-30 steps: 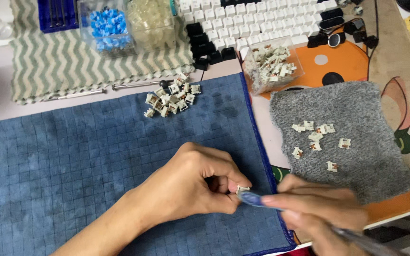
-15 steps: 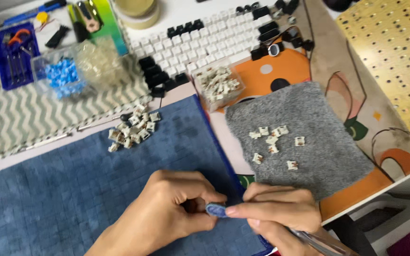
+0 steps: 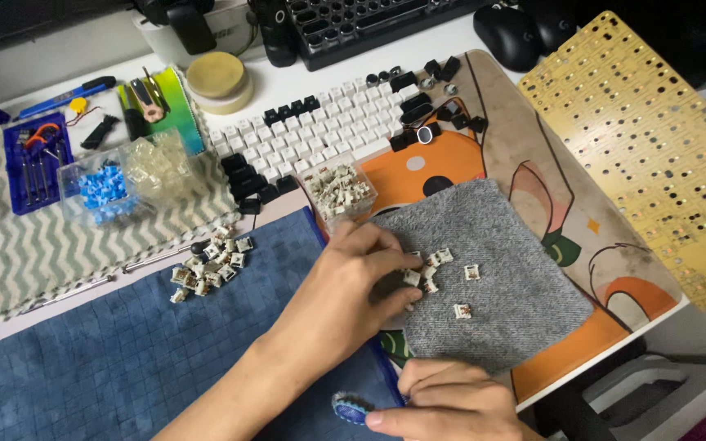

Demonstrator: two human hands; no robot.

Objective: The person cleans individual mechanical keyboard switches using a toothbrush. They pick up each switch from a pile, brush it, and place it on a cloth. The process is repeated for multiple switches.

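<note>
Here our left hand [image 3: 345, 286] reaches over the grey cloth [image 3: 516, 286], its curled fingertips [image 3: 406, 261] touching the nearest of the small switches [image 3: 439, 273] scattered there, though we cannot tell whether they grip one yet. Our right hand [image 3: 443, 404] sits low near the blue mat [image 3: 83, 367], fingers pinched round a blue brush [image 3: 351, 407], well apart from the switches. A second heap of switches [image 3: 206, 269] lies on the mat, left of the reaching wrist.

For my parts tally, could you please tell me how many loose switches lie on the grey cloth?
About 6 on the grey cloth: four clustered by the left hand, two apart rightward; others may be hidden.
</note>
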